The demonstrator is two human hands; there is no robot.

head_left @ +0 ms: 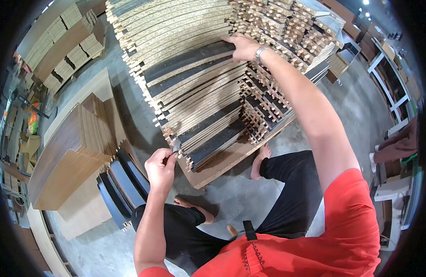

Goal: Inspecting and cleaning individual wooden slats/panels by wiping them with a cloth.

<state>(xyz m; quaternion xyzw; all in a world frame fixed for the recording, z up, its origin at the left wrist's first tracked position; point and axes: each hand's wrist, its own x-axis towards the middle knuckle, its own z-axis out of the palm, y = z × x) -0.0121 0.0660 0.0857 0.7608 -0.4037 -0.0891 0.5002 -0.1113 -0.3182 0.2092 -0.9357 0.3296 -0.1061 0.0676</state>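
Where left hand (160,167) pinches — tool (176,146) indistinct

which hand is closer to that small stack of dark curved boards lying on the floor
Left. The left hand is just above and right of the dark curved boards, pinching a small blade; the right hand rests far up on the tall strip stack.

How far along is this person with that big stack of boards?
Done: a few dark-edged boards lean on the floor, apart from the stack. In hand: the left hand holds a small tool at the stack's edge; the right hand steadies a board on top. Left: most of the stack remains.
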